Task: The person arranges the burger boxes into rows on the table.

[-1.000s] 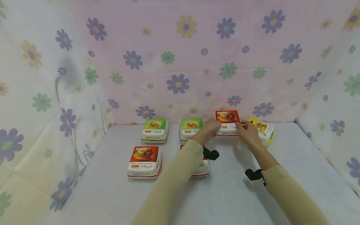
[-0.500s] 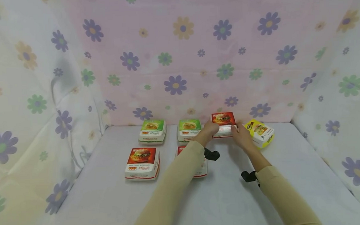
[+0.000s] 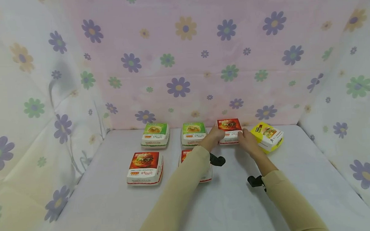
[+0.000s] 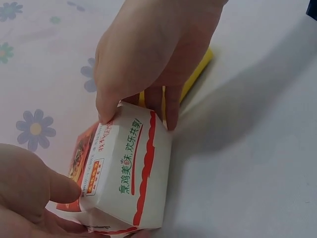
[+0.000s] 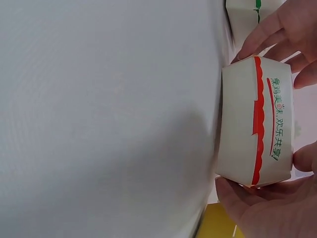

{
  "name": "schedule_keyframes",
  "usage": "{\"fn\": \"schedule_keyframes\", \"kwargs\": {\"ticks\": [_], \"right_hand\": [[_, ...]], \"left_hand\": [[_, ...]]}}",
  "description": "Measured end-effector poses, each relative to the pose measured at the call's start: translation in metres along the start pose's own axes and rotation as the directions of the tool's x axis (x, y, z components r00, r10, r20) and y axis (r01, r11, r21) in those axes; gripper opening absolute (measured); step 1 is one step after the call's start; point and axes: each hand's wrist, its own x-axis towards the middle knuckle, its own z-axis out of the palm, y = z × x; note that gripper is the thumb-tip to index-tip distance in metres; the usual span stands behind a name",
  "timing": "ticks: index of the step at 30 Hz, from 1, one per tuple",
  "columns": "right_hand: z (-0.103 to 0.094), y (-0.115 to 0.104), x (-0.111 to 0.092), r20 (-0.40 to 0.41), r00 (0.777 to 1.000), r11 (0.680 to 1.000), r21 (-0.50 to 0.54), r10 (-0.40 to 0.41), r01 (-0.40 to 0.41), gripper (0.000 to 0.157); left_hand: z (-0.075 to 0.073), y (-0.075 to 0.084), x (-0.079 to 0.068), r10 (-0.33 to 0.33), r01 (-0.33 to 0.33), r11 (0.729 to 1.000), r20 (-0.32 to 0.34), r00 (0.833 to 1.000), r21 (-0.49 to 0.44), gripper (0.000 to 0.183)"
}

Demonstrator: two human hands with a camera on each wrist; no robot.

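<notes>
Between both hands is a red-and-white burger box [image 3: 230, 124] with its burger picture facing up, at the back of the table. My left hand [image 3: 214, 139] grips its left side, thumb on the lid edge. On the opposite side my right hand [image 3: 249, 140] holds it, thumb on top and fingers along the side. In the right wrist view the burger box [image 5: 255, 121] appears to sit on the cloth, its front flap facing the camera. A green-and-white burger box [image 3: 193, 133] stands left of it, and a yellow-and-white burger box [image 3: 267, 136] lies turned at an angle to its right.
Another green-and-white box [image 3: 155, 134] is at the back left. In front stand a red-and-white box [image 3: 145, 168] and a second red-and-white box [image 3: 206, 176], partly hidden by the left sleeve. A flowered curtain [image 3: 183, 61] rises behind the white-covered table [image 3: 96, 207].
The red burger box has moved down and slightly left in the head view, with both hands still on it. The yellow box is less covered by the right hand. The head view has shifted slightly.
</notes>
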Motion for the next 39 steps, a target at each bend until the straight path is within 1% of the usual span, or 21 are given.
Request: {"fn": "schedule_keyframes", "kwargs": {"ticks": [5, 9, 12, 15, 19, 22, 25, 27, 28, 29, 31, 32, 35, 36, 39], "right_hand": [[-0.001, 0.003, 0.001, 0.051, 0.998, 0.999, 0.022, 0.033, -0.034, 0.067], [-0.001, 0.004, 0.000, 0.074, 0.996, 0.998, 0.041, 0.054, -0.057, 0.070], [-0.001, 0.004, 0.000, 0.078, 0.995, 0.997, 0.051, 0.059, -0.064, 0.071], [-0.002, 0.004, -0.001, 0.091, 0.994, 0.997, 0.048, 0.061, -0.065, 0.072], [-0.003, 0.003, -0.003, 0.105, 0.993, 0.997, 0.049, 0.060, -0.065, 0.073], [-0.004, 0.002, -0.005, 0.113, 0.992, 0.997, 0.054, 0.048, -0.054, 0.073], [-0.006, 0.001, -0.007, 0.121, 0.992, 0.998, 0.046, 0.025, -0.030, 0.073], [-0.007, 0.001, -0.009, 0.125, 0.992, 0.999, 0.030, 0.011, -0.015, 0.074], [-0.007, 0.001, -0.010, 0.124, 0.992, 1.000, 0.023, 0.004, -0.006, 0.074], [-0.008, 0.001, -0.011, 0.122, 0.992, 1.000, 0.015, -0.003, 0.001, 0.074], [-0.009, 0.000, -0.014, 0.120, 0.993, 1.000, -0.001, -0.009, 0.010, 0.074], [-0.010, -0.001, -0.015, 0.121, 0.993, 1.000, -0.004, -0.009, 0.009, 0.075], [-0.012, -0.002, -0.020, 0.126, 0.992, 1.000, -0.015, -0.009, 0.011, 0.077], [-0.014, -0.003, -0.022, 0.132, 0.991, 1.000, -0.021, -0.008, 0.011, 0.078], [-0.018, -0.005, -0.029, 0.140, 0.990, 0.999, -0.033, -0.020, 0.025, 0.079]], "left_hand": [[-0.002, -0.002, 0.001, -0.016, 0.015, 0.997, 0.011, 1.000, 0.070, 0.062], [-0.001, -0.002, 0.003, -0.018, 0.018, 0.997, 0.011, 1.000, 0.077, 0.061], [0.000, -0.003, 0.004, -0.016, 0.016, 0.998, 0.005, 1.000, 0.064, 0.060], [0.000, -0.004, 0.003, -0.021, 0.021, 0.998, 0.003, 1.000, 0.058, 0.062], [0.000, -0.005, 0.002, -0.031, 0.030, 0.998, 0.022, 0.999, 0.064, 0.067], [-0.001, -0.005, -0.001, -0.018, 0.015, 0.997, 0.041, 0.999, 0.071, 0.069], [-0.001, -0.003, -0.008, 0.008, -0.014, 0.991, 0.040, 0.999, 0.130, 0.072], [-0.002, -0.001, -0.014, 0.026, -0.031, 0.974, 0.026, 0.999, 0.224, 0.074], [-0.003, 0.001, -0.017, 0.043, -0.047, 0.960, 0.021, 0.999, 0.275, 0.075], [-0.003, 0.002, -0.019, 0.061, -0.065, 0.940, 0.021, 0.998, 0.334, 0.075], [-0.003, 0.003, -0.024, 0.091, -0.094, 0.909, 0.027, 0.995, 0.405, 0.074], [-0.003, 0.004, -0.026, 0.105, -0.109, 0.896, 0.034, 0.994, 0.431, 0.074], [-0.004, 0.006, -0.031, 0.147, -0.155, 0.870, 0.053, 0.988, 0.468, 0.074], [-0.004, 0.006, -0.033, 0.154, -0.162, 0.865, 0.056, 0.986, 0.475, 0.075], [-0.004, 0.006, -0.037, 0.180, -0.184, 0.837, 0.058, 0.982, 0.516, 0.076]]}}
